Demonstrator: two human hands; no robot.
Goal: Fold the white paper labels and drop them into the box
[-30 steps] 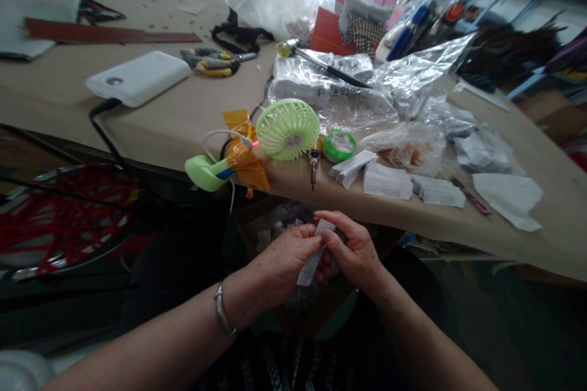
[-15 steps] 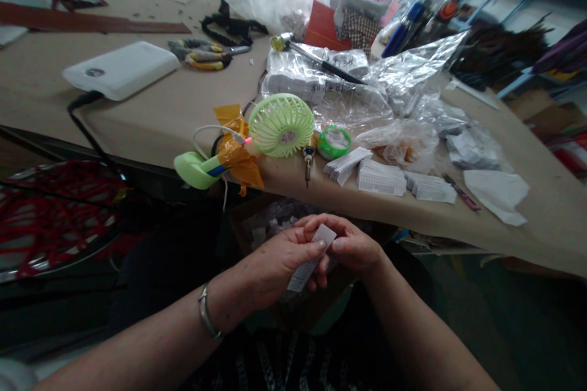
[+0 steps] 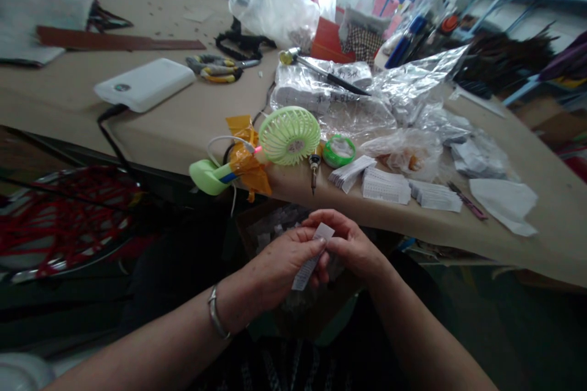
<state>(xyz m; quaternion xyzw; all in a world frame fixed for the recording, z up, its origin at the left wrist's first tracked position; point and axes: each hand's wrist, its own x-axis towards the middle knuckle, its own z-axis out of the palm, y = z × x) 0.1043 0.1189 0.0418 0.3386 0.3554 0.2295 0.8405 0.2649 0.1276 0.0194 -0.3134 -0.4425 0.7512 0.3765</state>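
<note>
My left hand (image 3: pixel 279 266) and my right hand (image 3: pixel 351 244) meet below the table edge, over my lap. Both pinch a small white printed label strip (image 3: pixel 310 259) between thumbs and fingertips; the strip hangs slanting down to the left. A metal bangle (image 3: pixel 216 313) sits on my left wrist. Under the hands lies an open cardboard box (image 3: pixel 275 226) with small pale pieces in it. On the table edge just above rest stacks of white printed labels (image 3: pixel 386 185).
A green mini fan (image 3: pixel 288 134) taped with yellow tape, a soldering iron (image 3: pixel 314 171), a green tape roll (image 3: pixel 339 150), a white power bank (image 3: pixel 144 84), scissors (image 3: pixel 215 67) and plastic bags (image 3: pixel 367 98) crowd the tan table (image 3: pixel 192 116). Red cords (image 3: pixel 55 214) lie lower left.
My hands stay together on the label strip; the fingers have shifted slightly along it. The view has swung a little, first left and down, then back.
</note>
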